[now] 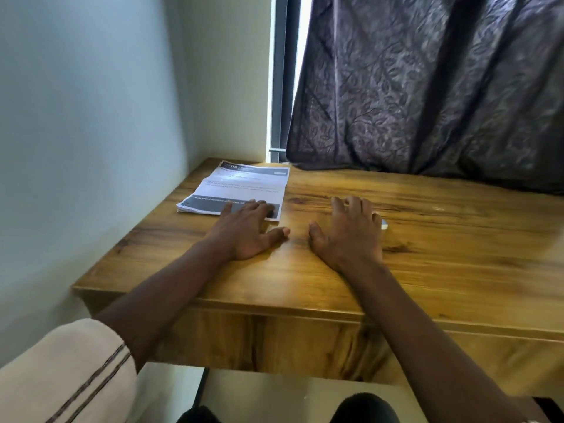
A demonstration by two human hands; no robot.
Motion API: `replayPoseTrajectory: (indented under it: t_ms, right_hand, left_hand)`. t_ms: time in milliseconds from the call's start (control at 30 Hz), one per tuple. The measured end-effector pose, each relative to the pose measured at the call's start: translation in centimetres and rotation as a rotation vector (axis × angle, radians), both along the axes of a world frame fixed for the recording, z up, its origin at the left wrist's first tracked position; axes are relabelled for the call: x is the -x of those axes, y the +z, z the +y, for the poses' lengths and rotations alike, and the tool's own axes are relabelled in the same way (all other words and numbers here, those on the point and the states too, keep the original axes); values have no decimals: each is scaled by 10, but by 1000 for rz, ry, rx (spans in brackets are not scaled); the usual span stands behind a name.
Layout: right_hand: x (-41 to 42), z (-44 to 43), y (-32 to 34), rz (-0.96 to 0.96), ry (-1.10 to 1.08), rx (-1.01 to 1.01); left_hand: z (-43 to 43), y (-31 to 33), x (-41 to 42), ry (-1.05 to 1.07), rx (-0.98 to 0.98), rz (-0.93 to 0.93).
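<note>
One paper stack lies partly under left hand.

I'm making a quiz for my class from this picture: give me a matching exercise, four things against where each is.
1 left hand
2 right hand
3 curtain
4 printed papers

a hangs behind the table
b fingertips on the papers
c lies far left on the table
d flat on the wood, right of the papers

Pairs: 1-b, 2-d, 3-a, 4-c
</note>
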State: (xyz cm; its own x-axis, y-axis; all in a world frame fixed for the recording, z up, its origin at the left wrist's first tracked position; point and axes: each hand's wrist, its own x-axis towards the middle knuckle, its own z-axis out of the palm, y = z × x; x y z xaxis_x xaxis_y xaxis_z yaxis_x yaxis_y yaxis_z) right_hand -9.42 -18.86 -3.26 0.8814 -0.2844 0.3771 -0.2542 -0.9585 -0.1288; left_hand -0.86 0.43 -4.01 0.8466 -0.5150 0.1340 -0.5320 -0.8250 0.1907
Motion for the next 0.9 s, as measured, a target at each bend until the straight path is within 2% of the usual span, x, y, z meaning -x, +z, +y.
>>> replayPoseTrajectory:
  t_ms: [133, 367, 567, 733, 900]
  right_hand:
    - [8, -6, -4, -18, 28, -178]
    - [-9, -23, -12, -40, 81, -361]
    - [-18, -33, -15, -158, 81, -394]
    - [-22, -30, -13, -205, 27, -363]
    - [-16, -32, -8, -244, 24, -500]
  left_hand:
    - [0, 1, 2, 0, 2, -25]
    - [-2, -2, -2, 14, 23, -91]
    - [-4, 1, 1, -2, 30, -171]
    - [-29, 11, 2, -166, 59, -284]
    - [-66, 19, -13, -389, 109, -216]
